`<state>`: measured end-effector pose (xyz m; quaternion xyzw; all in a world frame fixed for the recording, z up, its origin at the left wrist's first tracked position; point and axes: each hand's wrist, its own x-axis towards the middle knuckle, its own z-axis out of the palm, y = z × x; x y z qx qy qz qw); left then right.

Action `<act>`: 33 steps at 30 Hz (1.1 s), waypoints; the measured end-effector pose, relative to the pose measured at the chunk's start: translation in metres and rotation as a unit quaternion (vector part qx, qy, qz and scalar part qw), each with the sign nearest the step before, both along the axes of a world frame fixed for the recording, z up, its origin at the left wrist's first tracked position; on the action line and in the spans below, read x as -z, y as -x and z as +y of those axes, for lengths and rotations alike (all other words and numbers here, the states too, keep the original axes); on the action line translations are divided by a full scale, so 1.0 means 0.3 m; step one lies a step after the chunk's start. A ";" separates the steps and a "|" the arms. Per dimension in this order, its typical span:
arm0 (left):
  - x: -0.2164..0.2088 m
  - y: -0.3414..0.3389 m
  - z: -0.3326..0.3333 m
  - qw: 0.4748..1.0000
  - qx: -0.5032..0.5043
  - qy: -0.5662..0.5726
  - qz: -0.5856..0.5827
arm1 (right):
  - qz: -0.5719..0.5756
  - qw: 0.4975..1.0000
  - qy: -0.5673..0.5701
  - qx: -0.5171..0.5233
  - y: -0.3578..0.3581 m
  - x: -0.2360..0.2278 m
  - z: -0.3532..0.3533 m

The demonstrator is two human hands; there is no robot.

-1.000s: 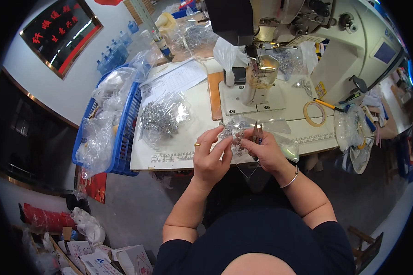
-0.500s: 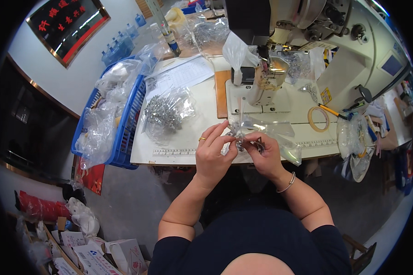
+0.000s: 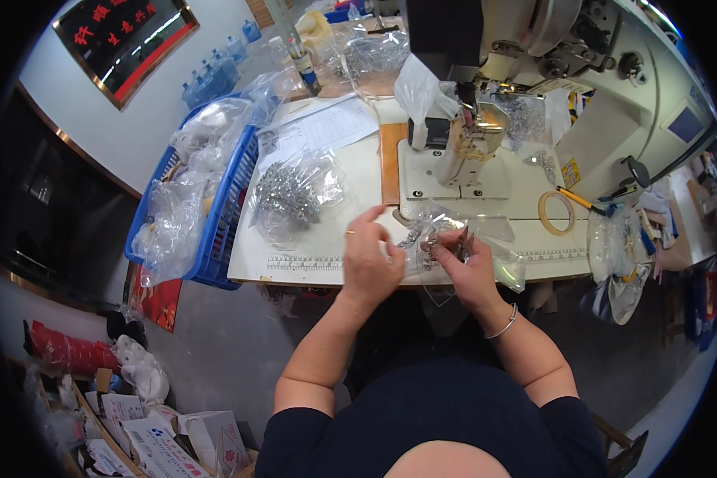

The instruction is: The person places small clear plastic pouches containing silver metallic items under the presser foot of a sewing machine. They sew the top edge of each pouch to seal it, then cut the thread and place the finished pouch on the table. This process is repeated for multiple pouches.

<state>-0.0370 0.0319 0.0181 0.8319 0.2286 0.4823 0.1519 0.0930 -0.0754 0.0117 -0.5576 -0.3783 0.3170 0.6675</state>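
Between my right hand's (image 3: 472,271) thumb and fingers is a piece of clear plastic with glittering silver ornaments (image 3: 427,241). A small dark pointed metal tool (image 3: 465,242) also shows at these fingers; its kind is not clear. My left hand (image 3: 370,261) hovers just left of the plastic, apart from it, index finger stretched out and nothing visible in it. Another clear plastic strip (image 3: 494,229) lies on the table beyond my right hand. To the left a heap of silver sparkling ornaments (image 3: 283,197) rests on an opened clear bag (image 3: 320,177).
A sewing machine (image 3: 474,131) stands ahead on the white table (image 3: 350,215). Left of the table is a blue basket (image 3: 235,191) of plastic bags. Papers (image 3: 327,127), a tape roll (image 3: 555,213) and a yellow cutter (image 3: 580,197) lie farther back. Cartons (image 3: 163,446) fill the lower left.
My left hand has let go of the silver ornaments and drawn back slightly left. The plastic with ornaments stays in my right hand, now more in view. The whole view has shifted slightly.
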 end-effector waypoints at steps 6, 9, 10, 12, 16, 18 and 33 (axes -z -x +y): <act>0.012 0.085 -0.066 0.988 -0.033 -0.118 -0.088 | 0.217 0.974 0.037 -0.045 -0.035 0.000 -0.003; -0.039 0.063 -0.164 0.983 0.010 -0.183 -0.032 | 0.210 0.976 0.045 -0.030 -0.019 0.000 0.015; -0.029 0.059 -0.169 0.991 0.006 -0.119 -0.053 | 0.201 0.978 0.040 -0.026 -0.007 -0.004 0.015; 0.022 0.050 -0.154 0.995 0.001 0.008 -0.096 | 0.180 0.983 0.029 -0.017 0.015 -0.018 0.010; 0.051 0.062 -0.145 0.681 0.243 0.636 -0.270 | 0.218 0.975 -0.011 -0.041 0.040 0.017 -0.001; 0.047 0.041 -0.095 0.689 0.264 0.635 -0.230 | 0.219 0.974 -0.004 -0.060 0.061 0.037 -0.013; -0.329 0.097 0.041 0.841 0.345 0.196 0.368 | -0.300 0.935 -0.107 0.158 -0.079 -0.230 -0.061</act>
